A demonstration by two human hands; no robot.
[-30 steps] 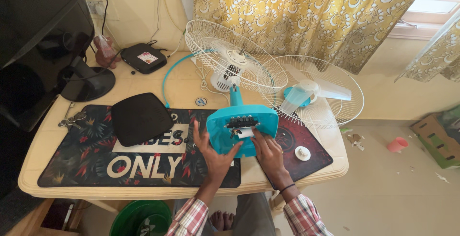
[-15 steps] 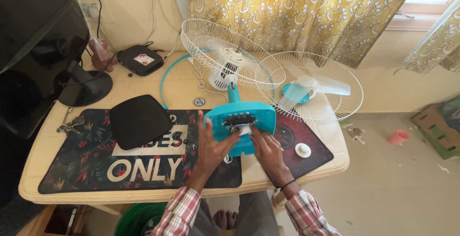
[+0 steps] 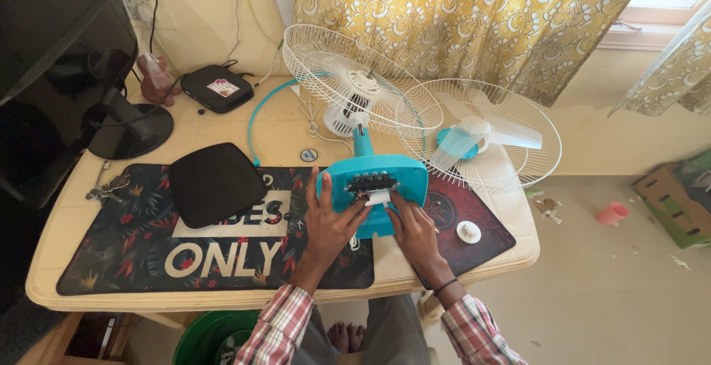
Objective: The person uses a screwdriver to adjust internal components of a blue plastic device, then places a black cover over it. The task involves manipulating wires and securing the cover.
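Note:
A turquoise fan base (image 3: pixel 378 187) with a row of dark buttons lies on the desk mat (image 3: pixel 222 254). My left hand (image 3: pixel 328 224) rests against its left side, thumb on the front. My right hand (image 3: pixel 415 230) touches its lower front, fingers at a small white piece under the buttons. Behind the base stands the white motor with a wire grille (image 3: pixel 355 87). A second wire grille (image 3: pixel 481 143) lies to the right, holding white blades with a turquoise hub (image 3: pixel 453 143).
A black mouse pad (image 3: pixel 215 183) lies left of the base. A white round cap (image 3: pixel 468 232) sits on the mat at right. Keys (image 3: pixel 107 186), a monitor stand (image 3: pixel 129 132) and a black box (image 3: pixel 217 87) are at the left. Yellow curtains hang behind.
My view has shifted slightly. My hands stay on the turquoise base, the fingers shifting a little around the button panel.

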